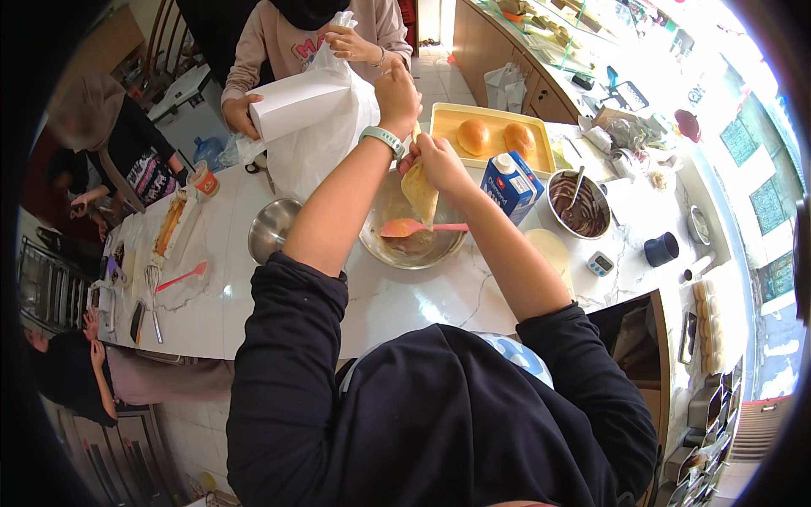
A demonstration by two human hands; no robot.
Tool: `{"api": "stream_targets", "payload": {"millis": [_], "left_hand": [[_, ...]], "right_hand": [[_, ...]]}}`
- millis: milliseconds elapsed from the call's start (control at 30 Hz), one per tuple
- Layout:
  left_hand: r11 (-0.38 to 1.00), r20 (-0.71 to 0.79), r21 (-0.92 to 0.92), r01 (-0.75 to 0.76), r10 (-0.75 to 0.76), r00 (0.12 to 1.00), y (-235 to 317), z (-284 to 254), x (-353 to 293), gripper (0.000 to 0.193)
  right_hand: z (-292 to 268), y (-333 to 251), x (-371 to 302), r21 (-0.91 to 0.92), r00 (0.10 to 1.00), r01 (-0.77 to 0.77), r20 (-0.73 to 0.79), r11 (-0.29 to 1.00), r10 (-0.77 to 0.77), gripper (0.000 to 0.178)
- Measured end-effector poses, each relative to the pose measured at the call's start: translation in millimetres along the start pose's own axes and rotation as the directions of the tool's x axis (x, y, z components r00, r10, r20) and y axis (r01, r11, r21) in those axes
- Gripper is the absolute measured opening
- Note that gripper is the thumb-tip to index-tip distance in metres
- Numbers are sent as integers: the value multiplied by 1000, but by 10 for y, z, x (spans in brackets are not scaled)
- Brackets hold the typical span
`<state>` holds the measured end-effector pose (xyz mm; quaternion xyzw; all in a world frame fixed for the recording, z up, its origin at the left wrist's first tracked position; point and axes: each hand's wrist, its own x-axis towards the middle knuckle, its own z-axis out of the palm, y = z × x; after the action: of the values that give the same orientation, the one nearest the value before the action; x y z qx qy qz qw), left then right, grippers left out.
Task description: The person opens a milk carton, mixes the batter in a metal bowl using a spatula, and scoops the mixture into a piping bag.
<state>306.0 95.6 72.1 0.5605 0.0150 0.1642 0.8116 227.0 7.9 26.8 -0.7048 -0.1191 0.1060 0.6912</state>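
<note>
Both my hands hold a piping bag with pale yellow filling, hanging over a wide steel bowl on the white marble counter. My left hand, with a mint green watch on its wrist, grips the bag's upper end. Lower down, my right hand squeezes the bag just above the filling. A pink spatula lies in the bowl under the bag's tip.
A yellow tray with two buns, a blue and white carton and a bowl of chocolate stand at the right. A smaller steel bowl, a whisk and another pink spatula lie left. Across the counter a person holds a white box and a plastic bag.
</note>
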Motion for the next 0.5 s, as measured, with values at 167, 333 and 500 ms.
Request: {"api": "stream_targets", "payload": {"millis": [167,333,500], "left_hand": [[1000,-37,-5,5,-5,999,-79,-78,58,45],[980,413,-154,129,-55,909,110,-285,89,45],[978,442,201,-50,-45,896,276,-524,-447,32]], "right_hand": [[36,138,-86,41,998,-16,63,999,13,30],[-28,149,-195,150,985,108,114,983,-126,29],[-201,9,-206,390,952,257,52,884,-300,32]]}}
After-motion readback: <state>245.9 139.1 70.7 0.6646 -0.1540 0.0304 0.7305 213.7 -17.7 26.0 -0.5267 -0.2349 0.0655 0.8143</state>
